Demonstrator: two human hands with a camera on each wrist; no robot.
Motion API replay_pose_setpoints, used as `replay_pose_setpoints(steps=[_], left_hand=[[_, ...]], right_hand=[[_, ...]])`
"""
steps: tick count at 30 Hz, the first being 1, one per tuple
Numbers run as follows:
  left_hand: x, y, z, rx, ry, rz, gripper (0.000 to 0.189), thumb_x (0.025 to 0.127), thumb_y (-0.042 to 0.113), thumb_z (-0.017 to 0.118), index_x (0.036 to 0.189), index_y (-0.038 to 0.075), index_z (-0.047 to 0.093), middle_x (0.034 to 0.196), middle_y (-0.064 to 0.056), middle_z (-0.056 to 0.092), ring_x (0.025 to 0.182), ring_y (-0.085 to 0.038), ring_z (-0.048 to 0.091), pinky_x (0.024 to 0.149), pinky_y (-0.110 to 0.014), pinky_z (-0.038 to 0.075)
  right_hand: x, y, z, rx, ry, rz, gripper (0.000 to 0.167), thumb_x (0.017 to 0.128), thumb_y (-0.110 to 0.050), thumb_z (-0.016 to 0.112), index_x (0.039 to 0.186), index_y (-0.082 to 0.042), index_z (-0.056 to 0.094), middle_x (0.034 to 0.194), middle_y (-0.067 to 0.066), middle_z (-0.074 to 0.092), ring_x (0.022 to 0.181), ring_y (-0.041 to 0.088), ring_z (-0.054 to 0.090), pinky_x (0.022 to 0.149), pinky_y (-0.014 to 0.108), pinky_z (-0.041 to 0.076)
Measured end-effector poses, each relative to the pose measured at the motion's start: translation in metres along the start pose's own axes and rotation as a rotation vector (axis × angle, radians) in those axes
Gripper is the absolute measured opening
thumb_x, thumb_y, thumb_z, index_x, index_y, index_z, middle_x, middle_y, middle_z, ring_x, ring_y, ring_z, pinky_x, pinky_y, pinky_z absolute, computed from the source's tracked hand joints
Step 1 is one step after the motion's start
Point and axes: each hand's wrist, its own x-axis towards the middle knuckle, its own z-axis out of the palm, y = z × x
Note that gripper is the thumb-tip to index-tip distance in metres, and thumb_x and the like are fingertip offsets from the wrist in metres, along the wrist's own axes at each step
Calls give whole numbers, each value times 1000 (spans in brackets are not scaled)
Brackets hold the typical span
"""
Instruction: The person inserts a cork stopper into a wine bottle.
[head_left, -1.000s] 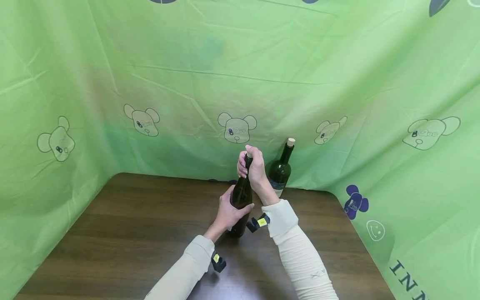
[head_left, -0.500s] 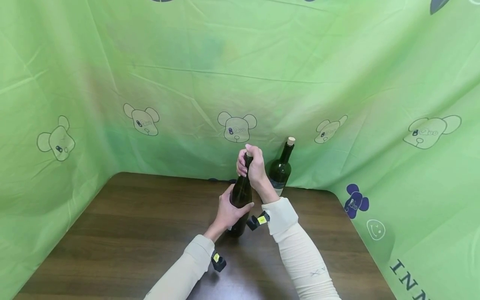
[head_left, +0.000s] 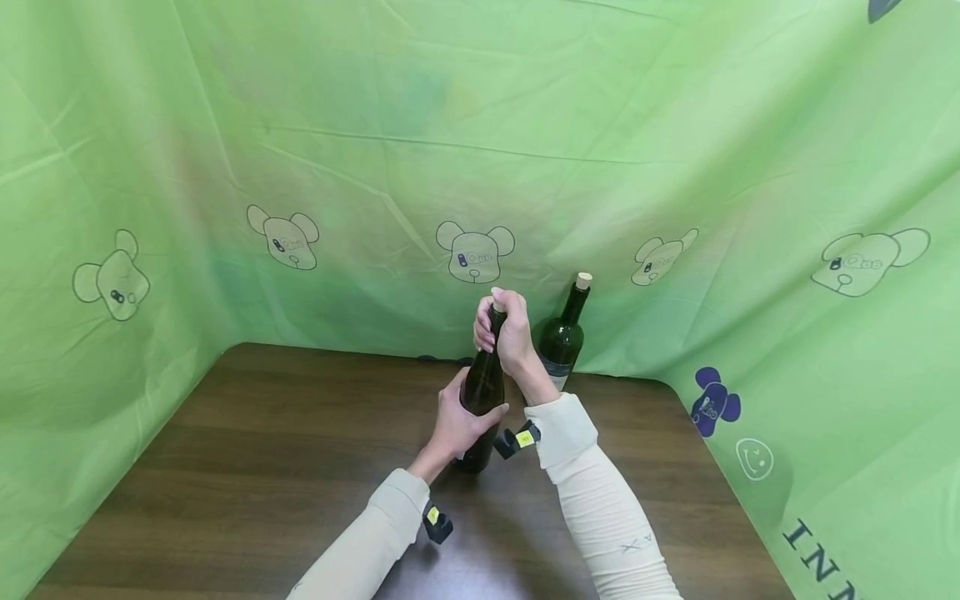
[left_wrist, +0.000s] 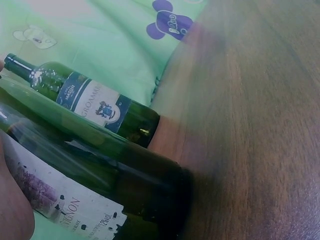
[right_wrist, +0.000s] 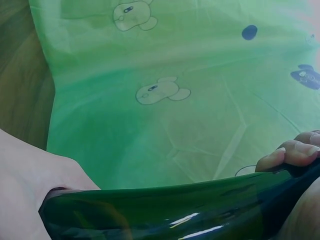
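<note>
A dark green wine bottle (head_left: 483, 385) stands on the table, tilted slightly, between both hands. My left hand (head_left: 455, 423) grips its body from the left, thumb across the near side. Around its neck curl the fingers of my right hand (head_left: 514, 340), with the thumb up at the pale cork (head_left: 498, 307) in the mouth. A torn white label (left_wrist: 65, 197) shows on this bottle in the left wrist view. Behind and to the right is a second green wine bottle (head_left: 560, 340), upright, a cork (head_left: 584, 282) in its top; the right wrist partly hides its lower part.
The brown wooden table (head_left: 300, 467) extends to both sides of the hands. A green cloth (head_left: 360, 167) printed with mouse-like heads hangs along its back and sides, close behind the second bottle. Each wrist wears a small black camera, such as the left wrist camera (head_left: 437, 523).
Both hands keep the same hold on the bottle, and neither bottle visibly moves. The head view has shifted very slightly.
</note>
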Motion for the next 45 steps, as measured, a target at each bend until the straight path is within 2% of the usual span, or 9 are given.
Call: replay_pose_setpoints(steps=[9,12,17,24,29,33,37,40,45], left_hand=[[0,-2,1,-20,5,7,49,76,25,87,119,17,63,100,0,72,88,-17,67,80,-36,54],[0,-2,0,-17,-3,4,48,77,28,87,118,21,63,101,2,72,89,-16,67,81,-37,54],[0,-2,0,-4,-4,4,48,77,30,86,118,20,62,101,1,72,90,-16,67,81,-37,54],[-1,0,0,-3,-8,-8,50,77,30,86,119,19,62,102,1,72,91,-16,68,82,-38,54],[-1,0,0,-3,-1,-5,50,76,30,87,119,20,62,102,1,72,90,-15,68,82,-37,54],[-1,0,0,1,-2,-1,50,77,30,87,119,21,62,101,2,72,90,-14,68,82,-37,54],[-1,-1,0,-12,-2,11,49,78,30,86,119,20,62,103,2,72,91,-16,68,82,-38,54],[-1,0,1,-18,6,13,49,78,29,87,119,20,62,102,1,72,91,-16,68,82,-38,54],[-1,-1,2,14,33,14,50,77,31,86,119,20,62,101,2,72,89,-15,68,80,-36,55]], right_hand=[[-1,3,-1,-34,0,-21,48,100,-33,27,55,-18,38,42,-10,32,34,8,28,36,30,25],[-2,5,-1,-36,8,-19,54,103,-38,22,55,-19,37,42,-11,32,35,8,28,36,29,24],[-4,7,0,-19,6,25,59,103,-45,13,55,-20,37,42,-12,32,36,7,28,38,26,24],[-3,4,-1,-11,13,74,54,100,-40,16,55,-20,38,42,-10,32,36,8,27,39,28,26],[-1,3,-1,-8,9,80,53,100,-37,16,54,-20,38,42,-10,33,35,8,27,40,28,27],[-1,5,-1,-16,30,44,54,101,-39,20,54,-20,38,41,-10,33,34,8,28,38,28,25],[-1,8,-1,-51,52,-23,53,102,-39,28,55,-16,39,41,-10,33,34,9,29,35,28,26],[-1,9,-2,-74,40,-57,52,102,-37,32,57,-12,37,42,-10,34,34,10,30,35,28,28],[1,8,-4,-76,8,-61,50,102,-30,30,57,-10,36,42,-9,33,33,11,29,35,30,29]])
